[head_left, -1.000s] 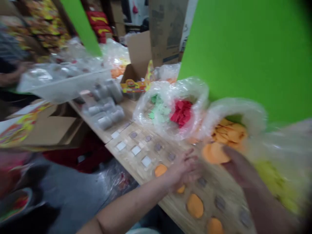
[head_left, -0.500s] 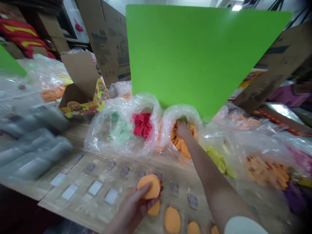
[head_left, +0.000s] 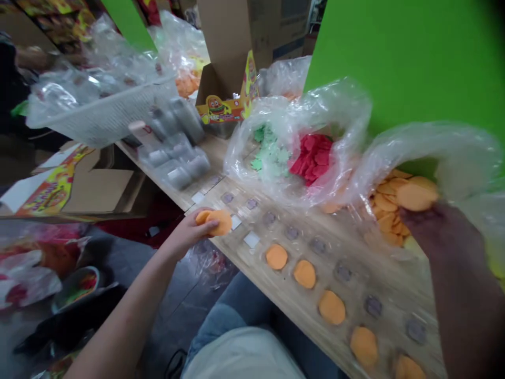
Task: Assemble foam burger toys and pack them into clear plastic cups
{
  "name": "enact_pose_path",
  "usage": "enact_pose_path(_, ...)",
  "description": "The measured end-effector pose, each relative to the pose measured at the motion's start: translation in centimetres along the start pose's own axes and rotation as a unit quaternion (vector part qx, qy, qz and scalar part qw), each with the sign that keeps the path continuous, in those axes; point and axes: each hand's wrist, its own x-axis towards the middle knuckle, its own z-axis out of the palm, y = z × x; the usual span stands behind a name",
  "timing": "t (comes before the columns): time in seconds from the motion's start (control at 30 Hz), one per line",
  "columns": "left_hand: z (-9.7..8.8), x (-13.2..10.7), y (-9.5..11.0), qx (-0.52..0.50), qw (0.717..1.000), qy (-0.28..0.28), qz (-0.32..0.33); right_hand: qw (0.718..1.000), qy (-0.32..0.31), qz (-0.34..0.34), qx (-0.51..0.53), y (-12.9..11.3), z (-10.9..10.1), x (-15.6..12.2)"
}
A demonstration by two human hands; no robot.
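Near the front table edge, my left hand (head_left: 193,230) is closed on a few flat orange foam discs (head_left: 221,222), over the white squares of a clear plastic blister tray (head_left: 272,281). On the right, my right hand (head_left: 437,223) grips an orange disc (head_left: 418,193) at the mouth of a clear bag; whether more discs lie behind it I cannot tell. Loose orange pieces (head_left: 384,208) fill that bag. Along the tray's front row, orange discs (head_left: 305,273) lie in several pockets, while small greyish pieces (head_left: 292,232) sit in the back row.
Behind the tray, clear bags hold red pieces (head_left: 311,158) and green pieces (head_left: 268,147). Stacked clear plastic shells (head_left: 177,158) stand at the table's left end, by an open printed box (head_left: 226,108) and a white basket (head_left: 102,113). A green panel (head_left: 410,58) rises behind.
The view has swung left and down. My right hand has come up out of the orange pieces holding a disc. My left hand has moved left along the tray with its discs.
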Motion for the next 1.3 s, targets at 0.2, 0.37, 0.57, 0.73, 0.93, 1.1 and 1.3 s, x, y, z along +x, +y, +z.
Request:
enact_pose_path(0.2, 1.1, 1.0, -0.4, -0.010, 0.991, -0.131, -0.021, 0.928, -0.120, 0.105, 0.337, -10.1, 2.0, -11.9)
enact_pose_path(0.37, 0.8, 0.6, -1.9, -0.130, 0.984, -0.121, -0.035, 0.926, -0.254, -0.114, 0.257, -22.0, 10.2, -14.9)
enact_pose_path(0.57, -3.1, -1.2, -3.5, -0.164, 0.980, -0.089, -0.068, 0.926, -0.251, -0.232, 0.160, -24.3, 12.9, -15.6)
enact_pose_path(0.73, -3.2, -1.2, -3.8, -0.165, 0.975, -0.130, -0.069, 0.925, -0.216, -0.104, 0.296, -26.2, 11.9, -17.0)
enact_pose_path(0.93, -1.9, 0.0, -3.8, -0.112, 0.989, -0.093, -0.005, 0.851, -0.267, 0.005, 0.451, -30.3, 13.5, -16.5)
enact_pose_path(1.1, -6.1, 2.3, -4.3, -0.072, 0.995, 0.061, 0.025, 0.898, -0.209, -0.011, 0.386, -30.7, 15.6, -14.0)
enact_pose_path(1.3, -9.4, 5.7, -2.4, 0.217, 0.972, -0.041, 0.081, 0.945, -0.214, -0.178, 0.170, -31.2, 17.3, -13.5)
